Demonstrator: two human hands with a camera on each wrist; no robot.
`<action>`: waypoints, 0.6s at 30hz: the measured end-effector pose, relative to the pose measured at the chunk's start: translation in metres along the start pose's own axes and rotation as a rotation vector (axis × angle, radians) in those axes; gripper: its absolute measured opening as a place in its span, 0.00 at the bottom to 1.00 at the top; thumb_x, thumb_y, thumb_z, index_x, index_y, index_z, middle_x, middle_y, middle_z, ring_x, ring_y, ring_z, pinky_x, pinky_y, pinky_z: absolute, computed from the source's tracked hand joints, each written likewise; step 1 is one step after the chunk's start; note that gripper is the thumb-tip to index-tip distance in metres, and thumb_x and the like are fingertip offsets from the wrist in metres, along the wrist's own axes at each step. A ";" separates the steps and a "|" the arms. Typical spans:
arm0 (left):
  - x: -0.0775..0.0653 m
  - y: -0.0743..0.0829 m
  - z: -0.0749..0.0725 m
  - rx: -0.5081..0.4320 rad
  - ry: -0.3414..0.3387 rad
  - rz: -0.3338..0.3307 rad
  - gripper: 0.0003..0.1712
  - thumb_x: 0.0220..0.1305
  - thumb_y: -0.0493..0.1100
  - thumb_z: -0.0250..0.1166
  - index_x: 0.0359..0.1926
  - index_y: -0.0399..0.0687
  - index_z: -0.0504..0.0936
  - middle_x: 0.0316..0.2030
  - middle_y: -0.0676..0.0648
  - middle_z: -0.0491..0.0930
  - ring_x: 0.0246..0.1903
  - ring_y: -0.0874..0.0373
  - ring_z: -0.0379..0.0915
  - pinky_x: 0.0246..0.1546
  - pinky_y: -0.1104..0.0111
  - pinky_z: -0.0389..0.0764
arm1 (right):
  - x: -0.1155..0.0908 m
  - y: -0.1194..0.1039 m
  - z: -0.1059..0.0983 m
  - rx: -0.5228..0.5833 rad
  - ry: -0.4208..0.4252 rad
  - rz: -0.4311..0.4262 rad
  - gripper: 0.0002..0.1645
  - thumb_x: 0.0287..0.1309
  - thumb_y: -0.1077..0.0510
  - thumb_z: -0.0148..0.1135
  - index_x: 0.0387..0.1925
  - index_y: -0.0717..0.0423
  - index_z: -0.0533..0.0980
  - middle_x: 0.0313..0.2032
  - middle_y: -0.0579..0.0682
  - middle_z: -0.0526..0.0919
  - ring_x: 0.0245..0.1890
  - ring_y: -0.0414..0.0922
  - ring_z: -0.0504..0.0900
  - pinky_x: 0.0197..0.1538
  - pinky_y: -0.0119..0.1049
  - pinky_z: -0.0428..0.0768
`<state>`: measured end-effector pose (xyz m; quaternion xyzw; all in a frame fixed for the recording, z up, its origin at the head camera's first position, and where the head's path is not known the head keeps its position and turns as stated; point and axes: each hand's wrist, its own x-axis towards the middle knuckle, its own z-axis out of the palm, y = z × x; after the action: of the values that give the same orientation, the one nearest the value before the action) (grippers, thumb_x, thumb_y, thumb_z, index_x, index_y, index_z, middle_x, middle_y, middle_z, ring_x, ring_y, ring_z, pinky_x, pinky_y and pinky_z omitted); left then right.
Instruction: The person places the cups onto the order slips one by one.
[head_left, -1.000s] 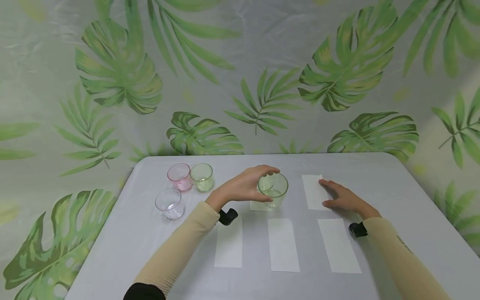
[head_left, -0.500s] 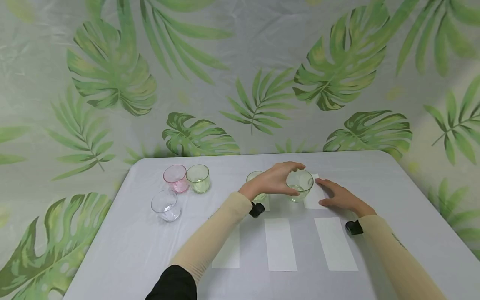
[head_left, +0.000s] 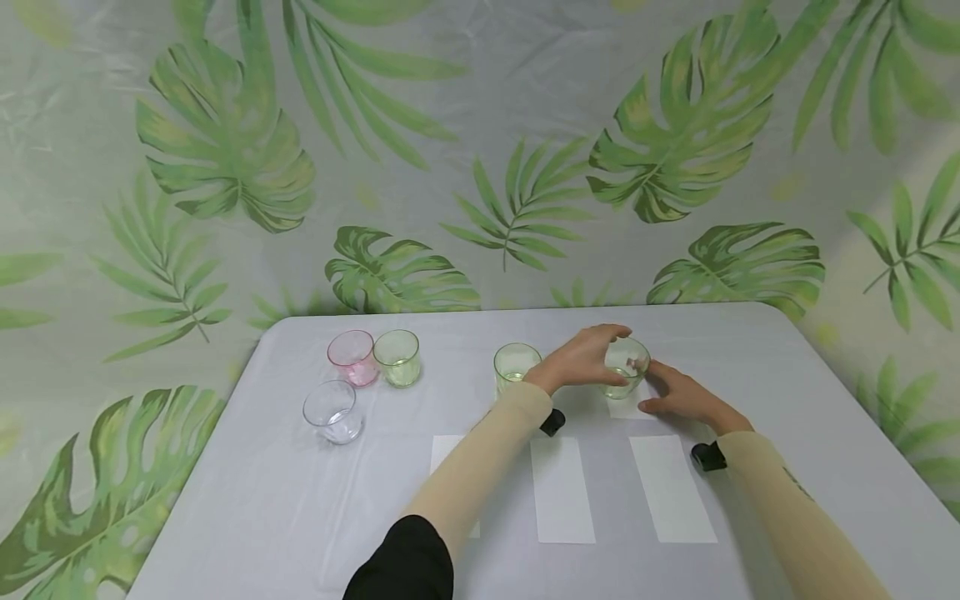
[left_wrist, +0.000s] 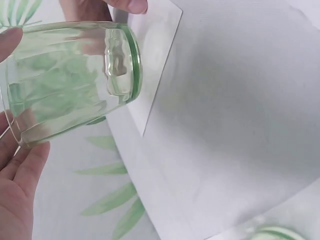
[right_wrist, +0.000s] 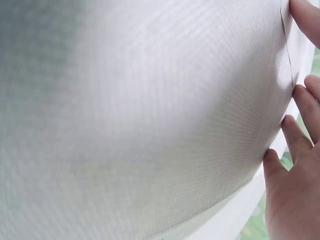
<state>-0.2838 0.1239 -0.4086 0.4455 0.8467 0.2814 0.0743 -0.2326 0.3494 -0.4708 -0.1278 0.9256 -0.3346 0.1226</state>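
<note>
2 tan sleeves, the left sleeve (head_left: 487,467) meeting black fabric (head_left: 405,562) and the right sleeve (head_left: 802,508) coming in opposite, are slanting over a white-covered table (head_left: 247,500). On the near part of it, 3 white paper strips are lying in a row: the left strip (head_left: 446,450) is disappearing partly under the left sleeve, while the middle strip (head_left: 564,496) and the right strip (head_left: 673,492) are showing clearly. Farther in, at far left, a clear glass (head_left: 333,412) is standing upright. Across the table, the right hand (head_left: 686,396) is resting at a rear strip (head_left: 624,408), its fingers spreading apart and holding nothing. Beside it, the left hand (head_left: 581,362) is gripping a green glass (head_left: 628,362), thumb on the near side and fingers on the far side. The glass is appearing over the rear strip, mouth up and near the right fingertips; whether its base is touching the paper, the views are not telling. Left of that grip, a second green glass (head_left: 517,358) is standing partly hidden behind the arm. Beyond the clear glass, a pink glass (head_left: 352,358) and a third green glass (head_left: 397,358) are standing side by side. Behind everything, a leaf-printed backdrop (head_left: 540,83) is rising.
</note>
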 end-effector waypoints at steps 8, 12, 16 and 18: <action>0.016 0.002 0.016 0.015 0.011 -0.044 0.43 0.54 0.48 0.73 0.67 0.40 0.64 0.65 0.47 0.67 0.62 0.58 0.64 0.59 0.77 0.62 | -0.001 -0.001 0.001 0.031 -0.009 -0.005 0.51 0.54 0.53 0.68 0.70 0.69 0.52 0.68 0.75 0.48 0.67 0.72 0.46 0.62 0.69 0.49; 0.019 0.002 0.023 0.009 0.022 -0.069 0.43 0.55 0.48 0.73 0.68 0.40 0.64 0.65 0.47 0.66 0.64 0.59 0.60 0.62 0.77 0.58 | -0.002 -0.001 0.000 0.035 -0.011 -0.019 0.50 0.55 0.53 0.68 0.71 0.68 0.52 0.68 0.75 0.49 0.66 0.72 0.46 0.62 0.69 0.50; 0.019 0.003 0.027 0.011 0.030 -0.086 0.43 0.55 0.49 0.73 0.68 0.41 0.64 0.65 0.47 0.66 0.66 0.58 0.58 0.63 0.75 0.56 | -0.002 -0.001 0.001 0.026 -0.010 -0.022 0.49 0.56 0.53 0.67 0.70 0.67 0.52 0.67 0.75 0.50 0.66 0.72 0.47 0.61 0.70 0.51; 0.019 0.003 0.030 0.018 0.033 -0.096 0.43 0.55 0.49 0.73 0.68 0.42 0.64 0.66 0.47 0.65 0.66 0.59 0.57 0.63 0.76 0.56 | -0.002 0.000 0.001 0.032 -0.008 -0.018 0.50 0.56 0.53 0.67 0.70 0.68 0.52 0.67 0.75 0.50 0.66 0.72 0.47 0.61 0.70 0.51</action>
<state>-0.2820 0.1522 -0.4294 0.4004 0.8706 0.2773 0.0694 -0.2301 0.3496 -0.4710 -0.1355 0.9184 -0.3499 0.1251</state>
